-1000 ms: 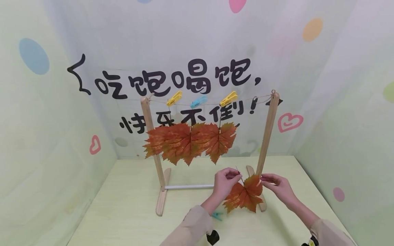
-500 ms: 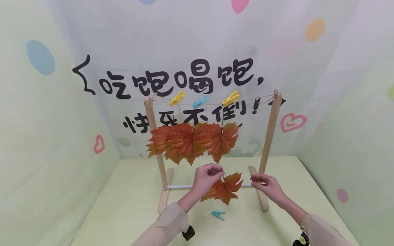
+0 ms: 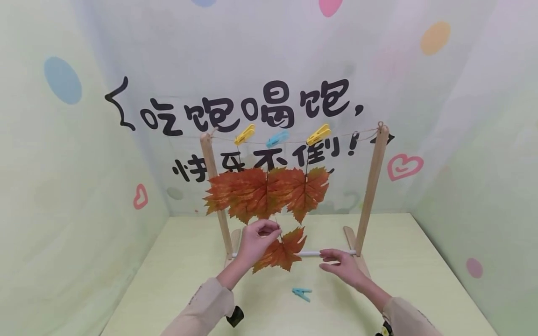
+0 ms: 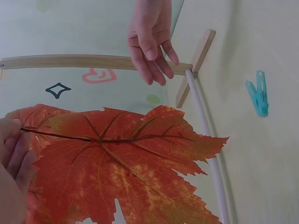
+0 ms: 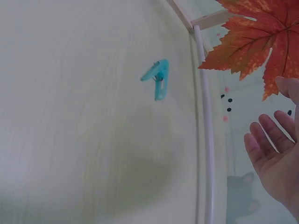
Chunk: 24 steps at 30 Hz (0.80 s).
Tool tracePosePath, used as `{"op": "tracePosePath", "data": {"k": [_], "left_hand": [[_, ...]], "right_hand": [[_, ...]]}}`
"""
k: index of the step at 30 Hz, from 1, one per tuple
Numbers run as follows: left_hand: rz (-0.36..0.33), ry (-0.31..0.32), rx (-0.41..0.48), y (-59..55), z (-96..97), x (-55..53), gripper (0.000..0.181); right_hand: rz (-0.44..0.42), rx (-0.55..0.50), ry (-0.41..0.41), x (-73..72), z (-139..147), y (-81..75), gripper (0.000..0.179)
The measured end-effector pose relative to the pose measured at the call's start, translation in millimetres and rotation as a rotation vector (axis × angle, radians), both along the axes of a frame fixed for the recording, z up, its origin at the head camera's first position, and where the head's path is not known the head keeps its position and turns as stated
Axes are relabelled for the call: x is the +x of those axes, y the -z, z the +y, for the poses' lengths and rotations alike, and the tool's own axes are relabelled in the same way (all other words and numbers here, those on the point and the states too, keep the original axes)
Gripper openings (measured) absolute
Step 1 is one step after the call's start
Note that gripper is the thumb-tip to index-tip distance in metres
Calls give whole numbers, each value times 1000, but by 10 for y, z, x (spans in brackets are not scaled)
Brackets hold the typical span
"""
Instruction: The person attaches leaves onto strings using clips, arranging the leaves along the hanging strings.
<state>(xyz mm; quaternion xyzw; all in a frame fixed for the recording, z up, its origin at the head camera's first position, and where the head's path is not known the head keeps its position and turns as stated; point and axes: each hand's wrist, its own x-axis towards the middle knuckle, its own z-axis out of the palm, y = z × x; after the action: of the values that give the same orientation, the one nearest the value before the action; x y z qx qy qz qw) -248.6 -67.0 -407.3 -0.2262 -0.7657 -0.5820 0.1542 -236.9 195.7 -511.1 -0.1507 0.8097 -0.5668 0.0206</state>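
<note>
My left hand (image 3: pixel 255 241) pinches the dark stem of an orange-red artificial maple leaf (image 3: pixel 282 254), held upright in front of the frame's lower bar. In the left wrist view the leaf (image 4: pixel 126 158) spreads out from the fingertips. To its right my right hand (image 3: pixel 342 268) holds nothing, its fingers loosely extended and apart from the leaf; the right wrist view shows the palm (image 5: pixel 278 172) bare. A blue clothespin (image 3: pixel 301 294) lies on the table below the two hands.
A wooden frame (image 3: pixel 371 191) stands behind the hands, with a white lower bar (image 3: pixel 311 254). Along its twine, two yellow clothespins (image 3: pixel 318 134) and a blue clothespin (image 3: pixel 277 138) hold up overlapping leaves (image 3: pixel 265 191). Printed fabric walls (image 3: pixel 84 186) surround the table (image 3: pixel 159 280).
My left hand has carried the leaf leftward. The right hand has come off the leaf's edge and moved a little left and down. The blue clothespin on the table has come into full view.
</note>
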Motion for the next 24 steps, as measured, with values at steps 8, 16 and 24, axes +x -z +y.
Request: {"op": "tracePosePath", "data": {"k": [8,16,24], "left_hand": [[8,-40,-31,84,-205,-19,6],[42,-29,-15,-91,-260,156,8],[2,-36,-47,-158,-282,221,7]], "right_hand": [[7,145,-60,73,-252,311,41],[104,247,-90,174,-342,619,45],[158,364,-65,196,-463,735,48]]}}
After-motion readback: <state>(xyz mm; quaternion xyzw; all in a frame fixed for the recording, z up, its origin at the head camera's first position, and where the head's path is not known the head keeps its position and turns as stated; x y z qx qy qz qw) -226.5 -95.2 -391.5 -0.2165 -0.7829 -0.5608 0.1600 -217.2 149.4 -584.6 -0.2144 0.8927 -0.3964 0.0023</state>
